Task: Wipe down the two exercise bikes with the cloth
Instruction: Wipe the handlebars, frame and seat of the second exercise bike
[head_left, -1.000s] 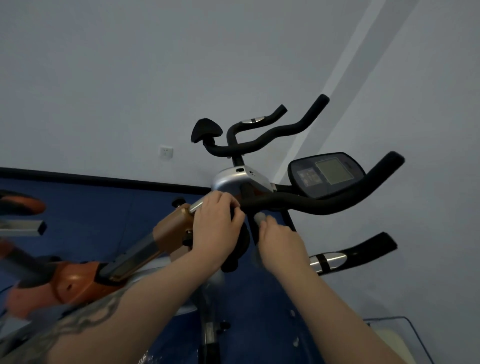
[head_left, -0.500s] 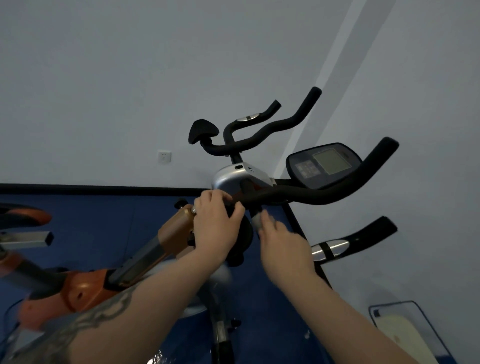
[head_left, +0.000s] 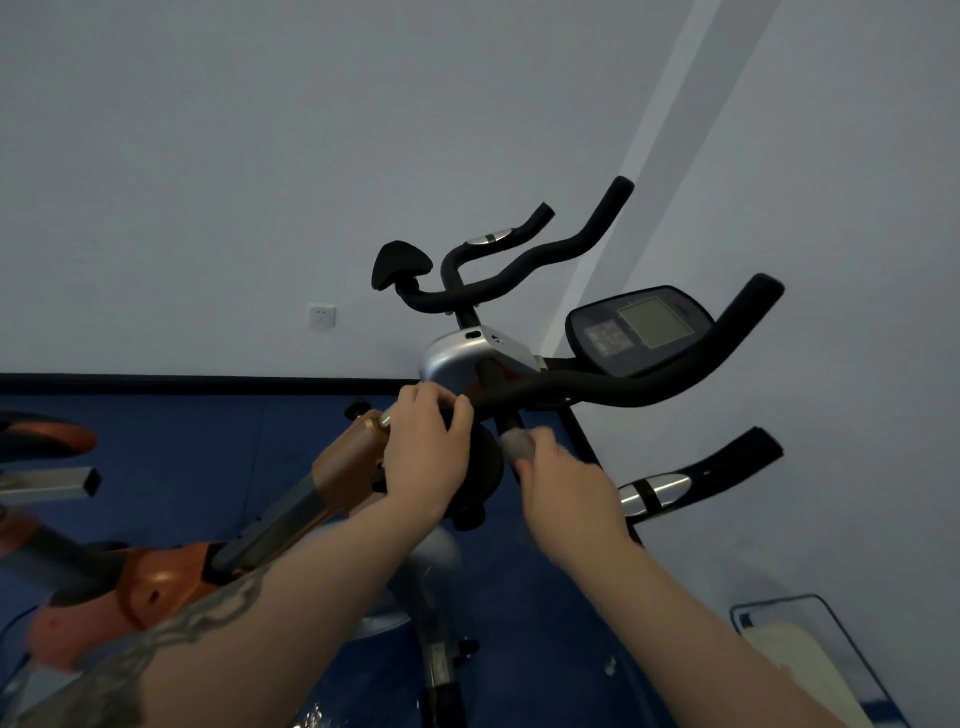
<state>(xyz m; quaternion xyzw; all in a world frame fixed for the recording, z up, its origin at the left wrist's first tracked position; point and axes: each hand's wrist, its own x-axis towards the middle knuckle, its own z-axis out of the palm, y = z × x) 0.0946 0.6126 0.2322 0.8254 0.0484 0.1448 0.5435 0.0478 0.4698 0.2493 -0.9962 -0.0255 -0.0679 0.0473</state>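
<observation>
My right hand has its grip pinched on a small grey wad of cloth, pressed to the thin black post under the handlebar. The post runs up and away from me. My left hand curls around the bar's near end; what it covers looks like a padded knob. The foam bar sweeps right; the console is hard and glossy.

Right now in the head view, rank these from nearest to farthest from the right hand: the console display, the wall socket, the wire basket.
From the right hand:
1. Console display, above, slightly right.
2. Wire basket, lower right corner.
3. Wall socket, far left on the wall.
</observation>
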